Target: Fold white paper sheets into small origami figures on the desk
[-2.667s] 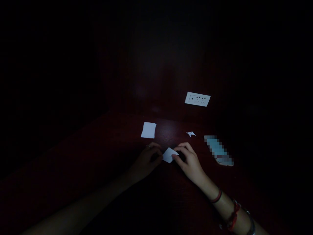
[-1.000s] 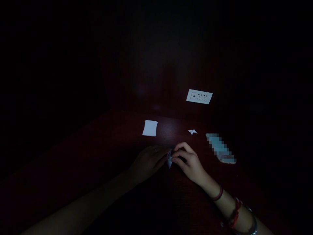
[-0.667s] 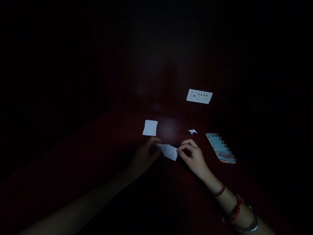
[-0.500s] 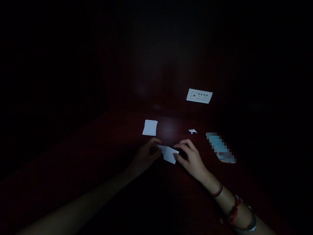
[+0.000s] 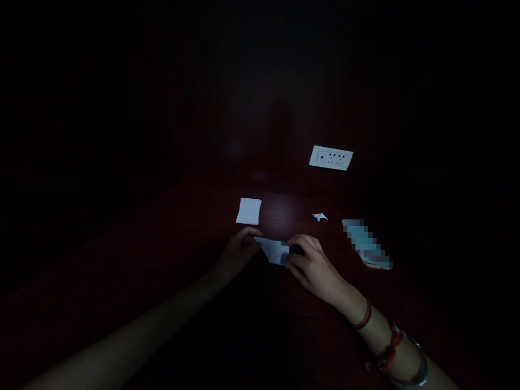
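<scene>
Dark table (image 5: 162, 260), work at its middle. My left hand (image 5: 238, 253), fingers curled, pins one corner. My right hand (image 5: 314, 265), half closed, bears on the opposite edge; the dim light hardly shows whether it pinches or presses. Phone (image 5: 365, 244) lies to the right, paper stack (image 5: 248, 210) beyond. Folded paper (image 5: 274, 250) lies flat between both hands. Judged: a crease is being flattened, and the next move calls for aligned edges and firm pressure. Small scrap (image 5: 320, 216) lies apart.

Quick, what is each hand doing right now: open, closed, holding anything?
Left hand: closed on the left end of the folded paper.
Right hand: closed on the paper's right end.
</scene>
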Motion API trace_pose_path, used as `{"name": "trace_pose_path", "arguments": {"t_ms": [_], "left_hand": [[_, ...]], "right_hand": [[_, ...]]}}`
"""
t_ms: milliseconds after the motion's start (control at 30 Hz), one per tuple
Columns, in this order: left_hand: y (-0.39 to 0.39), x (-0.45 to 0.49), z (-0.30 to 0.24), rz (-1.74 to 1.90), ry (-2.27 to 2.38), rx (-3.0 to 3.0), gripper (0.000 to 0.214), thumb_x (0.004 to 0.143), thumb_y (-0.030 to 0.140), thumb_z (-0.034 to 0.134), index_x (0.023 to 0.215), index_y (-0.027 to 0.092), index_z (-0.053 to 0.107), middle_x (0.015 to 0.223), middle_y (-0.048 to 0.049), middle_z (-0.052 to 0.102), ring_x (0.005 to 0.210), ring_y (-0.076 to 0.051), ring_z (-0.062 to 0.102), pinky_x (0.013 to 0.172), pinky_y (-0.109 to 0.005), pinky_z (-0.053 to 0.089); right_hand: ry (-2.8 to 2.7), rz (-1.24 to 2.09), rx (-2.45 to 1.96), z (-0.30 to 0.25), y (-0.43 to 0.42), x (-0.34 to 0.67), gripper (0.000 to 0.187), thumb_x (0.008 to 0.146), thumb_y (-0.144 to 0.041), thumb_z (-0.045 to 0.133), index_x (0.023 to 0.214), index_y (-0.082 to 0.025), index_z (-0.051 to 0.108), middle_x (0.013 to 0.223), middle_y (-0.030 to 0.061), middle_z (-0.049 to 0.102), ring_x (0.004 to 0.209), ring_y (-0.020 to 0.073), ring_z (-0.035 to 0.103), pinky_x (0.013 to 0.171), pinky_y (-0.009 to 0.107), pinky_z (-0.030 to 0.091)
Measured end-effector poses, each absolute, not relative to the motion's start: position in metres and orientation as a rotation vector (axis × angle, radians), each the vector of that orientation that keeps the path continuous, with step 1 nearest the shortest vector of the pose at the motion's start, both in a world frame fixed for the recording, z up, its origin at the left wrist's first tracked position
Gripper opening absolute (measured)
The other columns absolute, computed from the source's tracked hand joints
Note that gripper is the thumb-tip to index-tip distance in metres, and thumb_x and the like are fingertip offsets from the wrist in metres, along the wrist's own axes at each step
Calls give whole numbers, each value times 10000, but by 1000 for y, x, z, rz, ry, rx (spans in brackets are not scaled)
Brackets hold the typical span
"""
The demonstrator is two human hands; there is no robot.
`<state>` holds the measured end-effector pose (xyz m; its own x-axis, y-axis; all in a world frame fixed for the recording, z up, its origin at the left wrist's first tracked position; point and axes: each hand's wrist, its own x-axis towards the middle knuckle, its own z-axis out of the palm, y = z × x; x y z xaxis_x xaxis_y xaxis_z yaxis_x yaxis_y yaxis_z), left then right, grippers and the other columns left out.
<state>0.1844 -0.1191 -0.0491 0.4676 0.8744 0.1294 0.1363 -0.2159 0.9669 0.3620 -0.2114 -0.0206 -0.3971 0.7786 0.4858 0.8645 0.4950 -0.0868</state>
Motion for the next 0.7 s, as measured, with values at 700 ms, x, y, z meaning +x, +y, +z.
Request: {"name": "trace_pose_path", "arguments": {"t_ms": [700], "left_hand": [[-120,179,-56,552,668,2974,244,770,307,496,993,212,528,977,-37,533,887,-188,485,759,-324,355]], "right_hand": [[-2392,202,-1428,-34,-208,364,228,752,-285,518,955,-181,532,913,37,535,872,156,474,776,288,345]]}}
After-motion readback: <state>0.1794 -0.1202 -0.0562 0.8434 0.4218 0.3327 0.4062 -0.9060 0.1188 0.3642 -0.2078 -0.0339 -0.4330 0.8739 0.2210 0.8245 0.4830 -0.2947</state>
